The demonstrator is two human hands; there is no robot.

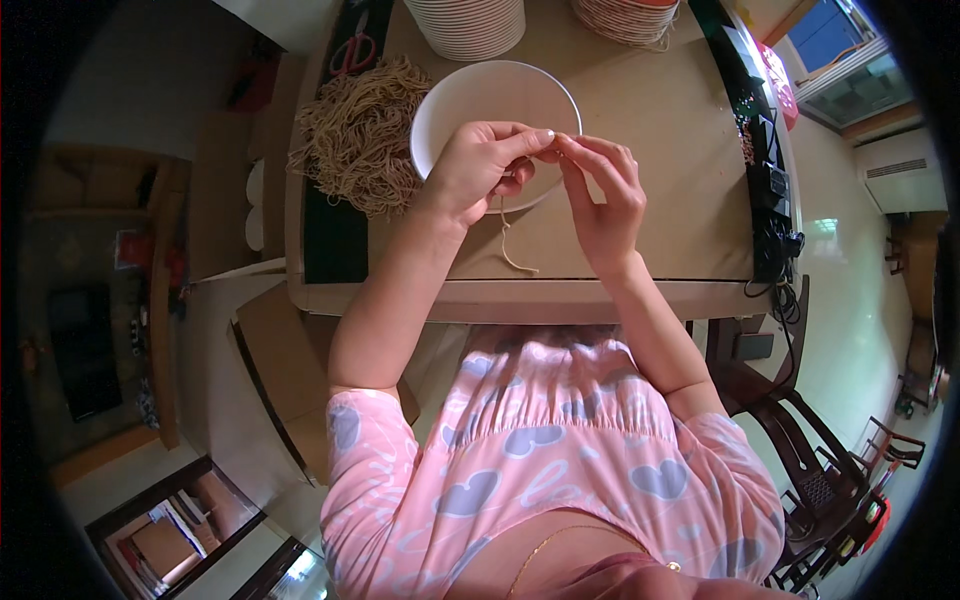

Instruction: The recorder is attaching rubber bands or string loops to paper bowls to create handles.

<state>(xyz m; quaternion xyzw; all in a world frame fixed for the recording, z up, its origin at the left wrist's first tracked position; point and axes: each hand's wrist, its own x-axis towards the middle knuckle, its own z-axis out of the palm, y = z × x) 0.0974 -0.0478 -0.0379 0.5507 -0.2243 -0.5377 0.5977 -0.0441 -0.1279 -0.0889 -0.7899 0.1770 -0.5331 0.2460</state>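
Over the near part of a white bucket [440,110], my two hands meet at their fingertips. My left hand [485,165] is closed, thumb and forefinger pinched together and the other fingers curled. A beige cord [507,240] runs out below it and dangles in a loose bend toward the table's near edge. My right hand [605,190] pinches at the same spot by the bucket's rim, thumb against fingers, on what looks like the cord; the fingers partly hide it. Left of the bucket lies a tangled heap of beige cords [365,135].
Red-handled scissors [353,50] lie behind the heap. Farther back stand a stack of white buckets [465,25] and another stack [625,20] with cords around it. Black power strips and cables [772,185] line the table's right edge. A dark chair [800,440] stands lower right.
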